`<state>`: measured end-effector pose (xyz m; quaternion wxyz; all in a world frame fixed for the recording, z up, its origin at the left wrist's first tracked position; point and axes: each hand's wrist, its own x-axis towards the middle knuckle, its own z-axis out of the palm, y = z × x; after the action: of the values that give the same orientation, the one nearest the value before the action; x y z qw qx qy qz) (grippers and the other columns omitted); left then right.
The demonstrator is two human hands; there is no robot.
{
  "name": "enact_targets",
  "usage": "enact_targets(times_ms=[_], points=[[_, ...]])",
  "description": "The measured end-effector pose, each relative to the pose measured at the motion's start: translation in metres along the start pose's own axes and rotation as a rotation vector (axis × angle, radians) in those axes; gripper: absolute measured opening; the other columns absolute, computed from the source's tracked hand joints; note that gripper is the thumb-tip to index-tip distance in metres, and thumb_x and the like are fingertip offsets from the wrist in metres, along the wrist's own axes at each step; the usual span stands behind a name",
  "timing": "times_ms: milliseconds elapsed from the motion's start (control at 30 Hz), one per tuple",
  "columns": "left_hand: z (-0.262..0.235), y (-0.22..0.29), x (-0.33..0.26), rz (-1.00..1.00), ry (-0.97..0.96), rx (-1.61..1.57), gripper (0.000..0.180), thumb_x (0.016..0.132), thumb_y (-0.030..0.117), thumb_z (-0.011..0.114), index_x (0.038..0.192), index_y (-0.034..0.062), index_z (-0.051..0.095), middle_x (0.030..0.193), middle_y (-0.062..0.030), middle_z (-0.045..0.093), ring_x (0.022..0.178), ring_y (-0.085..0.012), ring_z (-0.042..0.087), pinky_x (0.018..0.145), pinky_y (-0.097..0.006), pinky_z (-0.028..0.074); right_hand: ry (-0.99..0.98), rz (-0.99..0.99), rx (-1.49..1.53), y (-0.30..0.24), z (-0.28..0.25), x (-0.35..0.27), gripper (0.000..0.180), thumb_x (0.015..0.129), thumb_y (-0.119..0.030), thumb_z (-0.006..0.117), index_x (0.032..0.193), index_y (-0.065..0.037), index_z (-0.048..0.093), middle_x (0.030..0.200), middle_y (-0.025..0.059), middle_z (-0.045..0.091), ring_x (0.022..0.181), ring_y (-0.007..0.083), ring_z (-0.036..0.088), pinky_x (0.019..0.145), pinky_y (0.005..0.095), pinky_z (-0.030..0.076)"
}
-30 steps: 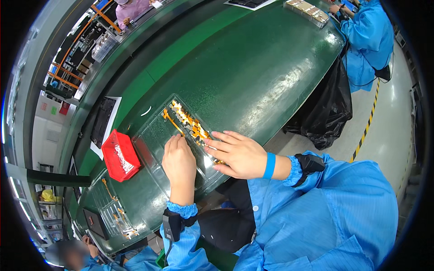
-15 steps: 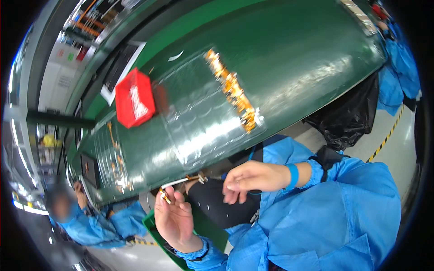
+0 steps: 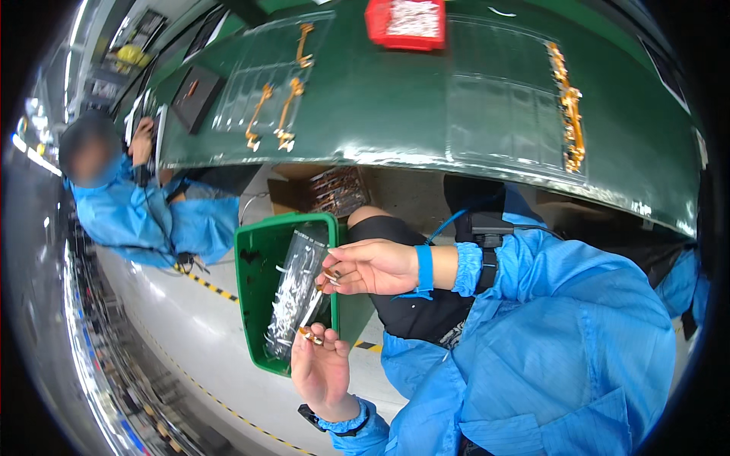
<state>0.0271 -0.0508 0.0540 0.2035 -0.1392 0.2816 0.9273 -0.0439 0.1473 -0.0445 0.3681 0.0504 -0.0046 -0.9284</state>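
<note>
A small orange part [image 3: 310, 334] is being pinched by the left hand [image 3: 325, 372] over the green bin [image 3: 251, 304]. Another piece is being pinched in the right hand [image 3: 369, 266]. Release is best made directly above the opening.

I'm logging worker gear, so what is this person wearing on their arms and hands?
Both hands are bare. The left hand has a dark wristband and an elastic-cuffed bright blue sleeve. The right hand has a blue wristband, a gathered blue cuff and a black strap on the same smock.
</note>
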Motion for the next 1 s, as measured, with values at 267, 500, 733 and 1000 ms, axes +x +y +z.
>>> enact_targets(times_ms=[267, 500, 733, 1000], points=[[-0.052, 0.02, -0.037, 0.153, 0.108, -0.121, 0.02, 0.099, 0.01, 0.046, 0.114, 0.0021, 0.057, 0.114, -0.0118, 0.064, 0.104, -0.0249, 0.063, 0.087, -0.039, 0.054, 0.08, 0.154, -0.263, 0.025, 0.01, 0.029, 0.02, 0.097, -0.01, 0.055, 0.11, 0.005, 0.058, 0.112, 0.017, 0.064, 0.105, 0.028, 0.065, 0.088, 0.0313, 0.056], [-0.08, 0.026, -0.035, 0.19, 0.158, -0.084, 0.022, 0.099, 0.011, 0.045, 0.113, -0.0002, 0.058, 0.116, -0.016, 0.063, 0.107, -0.0276, 0.063, 0.09, -0.039, 0.054, 0.153, 0.128, -0.642, 0.029, 0.021, 0.024, 0.021, 0.096, -0.008, 0.054, 0.114, 0.003, 0.059, 0.106, 0.0149, 0.067, 0.097, 0.0238, 0.068, 0.083, 0.0286, 0.057], [-0.053, 0.0, 0.011, 0.998, 0.367, 1.684, 0.019, 0.086, -0.003, 0.06, 0.105, -0.0039, 0.057, 0.106, -0.015, 0.062, 0.101, -0.026, 0.059, 0.092, -0.036, 0.045, 0.224, -0.243, -1.336, 0.042, 0.027, 0.034, 0.018, 0.093, -0.005, 0.054, 0.109, 0.003, 0.056, 0.083, 0.0147, 0.07, 0.075, 0.0187, 0.069, 0.068, 0.0314, 0.055], [-0.056, -0.007, 0.042, 0.708, 0.264, 1.44, 0.007, 0.085, -0.002, 0.063, 0.089, -0.0031, 0.059, 0.092, -0.0142, 0.063, 0.085, -0.0245, 0.061, 0.077, -0.032, 0.048, 0.199, -0.29, -1.66, 0.046, 0.037, 0.038, 0.022, 0.09, -0.007, 0.05, 0.106, 0.004, 0.061, 0.082, 0.0232, 0.067, 0.079, 0.0383, 0.067, 0.072, 0.0407, 0.053]])
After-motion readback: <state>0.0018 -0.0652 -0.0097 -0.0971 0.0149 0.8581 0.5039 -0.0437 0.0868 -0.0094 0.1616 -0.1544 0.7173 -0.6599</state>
